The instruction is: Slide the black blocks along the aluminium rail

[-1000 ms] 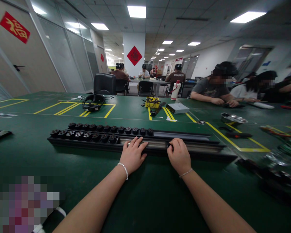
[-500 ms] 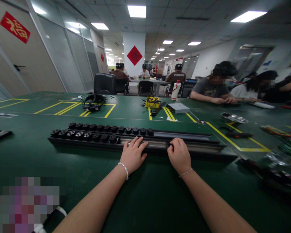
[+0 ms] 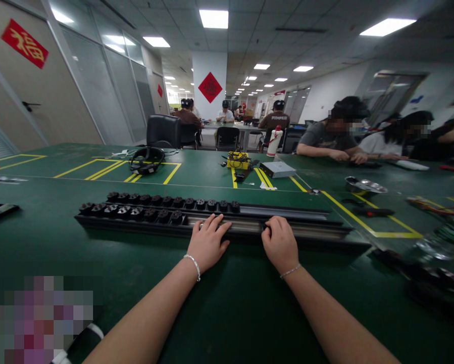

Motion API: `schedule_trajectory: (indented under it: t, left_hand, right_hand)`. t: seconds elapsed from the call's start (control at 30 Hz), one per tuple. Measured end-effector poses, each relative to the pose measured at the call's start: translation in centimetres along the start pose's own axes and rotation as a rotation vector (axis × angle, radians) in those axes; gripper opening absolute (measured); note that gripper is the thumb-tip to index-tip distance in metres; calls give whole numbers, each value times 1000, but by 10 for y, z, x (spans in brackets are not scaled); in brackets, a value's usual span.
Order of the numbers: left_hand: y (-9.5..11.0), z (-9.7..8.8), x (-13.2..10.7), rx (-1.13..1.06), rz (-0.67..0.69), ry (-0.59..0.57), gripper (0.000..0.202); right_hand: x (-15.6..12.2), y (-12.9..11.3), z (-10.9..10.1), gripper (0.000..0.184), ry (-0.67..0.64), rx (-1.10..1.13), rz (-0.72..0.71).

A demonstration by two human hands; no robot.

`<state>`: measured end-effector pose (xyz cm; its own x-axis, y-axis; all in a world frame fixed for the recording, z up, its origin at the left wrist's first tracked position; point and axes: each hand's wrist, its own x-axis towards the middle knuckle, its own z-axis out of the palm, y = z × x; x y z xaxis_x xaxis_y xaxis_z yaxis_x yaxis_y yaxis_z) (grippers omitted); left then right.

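Note:
Across the green table lies a long black rail with a metallic channel. Several black socket modules sit in its left part. My left hand rests on the middle of this rail, fingers spread and palm down. Farther right, my right hand is closed at the rail, pinching a small black part; the fingers cover most of it. Just behind runs a second black rail, with more black modules along its left side.
Loose dark modules lie to the right, near a clear plastic bottle. Farther back are a metal bowl, a grey box, a yellow block with black cables and a black headset. Co-workers sit at the far right.

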<state>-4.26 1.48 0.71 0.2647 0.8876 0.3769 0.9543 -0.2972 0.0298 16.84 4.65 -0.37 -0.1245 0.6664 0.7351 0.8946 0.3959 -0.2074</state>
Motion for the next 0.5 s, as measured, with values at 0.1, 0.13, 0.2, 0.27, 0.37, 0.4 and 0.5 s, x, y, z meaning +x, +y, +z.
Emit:
schedule_trajectory:
  t: [0.1, 0.13, 0.2, 0.27, 0.37, 0.4, 0.5]
  left_hand:
    - [0, 1, 0, 0, 6, 7, 44]
    - [-1, 1, 0, -1, 9, 10, 44]
    - [-1, 2, 0, -3, 9, 17, 44]
    - [-2, 3, 0, -5, 7, 20, 44]
    - [-2, 4, -1, -6, 11, 22, 44]
    - [-2, 4, -1, -7, 12, 24, 44]
    - [-1, 4, -1, -6, 9, 31, 45]
  right_hand:
    - [0, 0, 0, 12, 3, 8, -8]
    - [0, 0, 0, 13, 1, 6, -6]
    - [0, 0, -1, 13, -9, 1, 2]
    - [0, 0, -1, 13, -15, -1, 15]
    - [0, 1, -1, 12, -1, -3, 33]
    - [0, 2, -1, 12, 8, -3, 35]
    - [0, 3, 0, 14, 34, 4, 24]
